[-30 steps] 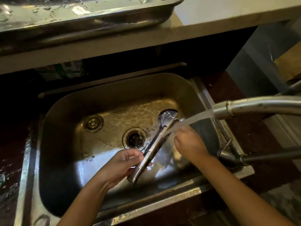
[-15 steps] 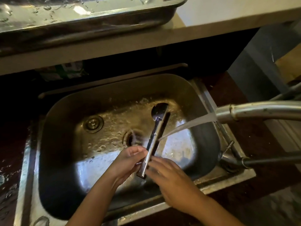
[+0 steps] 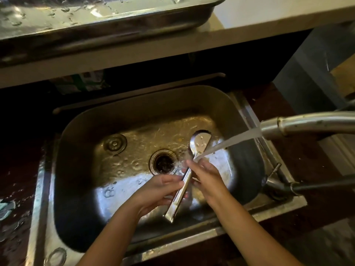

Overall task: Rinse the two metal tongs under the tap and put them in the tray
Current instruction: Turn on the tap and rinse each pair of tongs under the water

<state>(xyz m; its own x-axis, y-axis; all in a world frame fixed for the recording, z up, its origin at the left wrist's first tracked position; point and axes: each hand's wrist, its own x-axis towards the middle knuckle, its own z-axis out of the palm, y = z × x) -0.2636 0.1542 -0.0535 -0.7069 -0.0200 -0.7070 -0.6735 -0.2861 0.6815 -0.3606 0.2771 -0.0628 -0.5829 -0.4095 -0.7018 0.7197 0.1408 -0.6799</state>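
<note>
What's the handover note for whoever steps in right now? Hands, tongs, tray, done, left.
Left hand: gripping the tongs around the middle of the handle, over the sink.
Right hand: on the tongs further up, fingers rubbing the arms where the water stream from the tap lands.
Tongs: closed, heads pointing away, over the sink's far right.
Tray: on the counter behind the sink, wet; its contents cannot be seen from here.
Done: rinse of this pair under way.
Left: finish the rinse and put it in the tray. No second pair is in view, so check for it. Tap is running.
</note>
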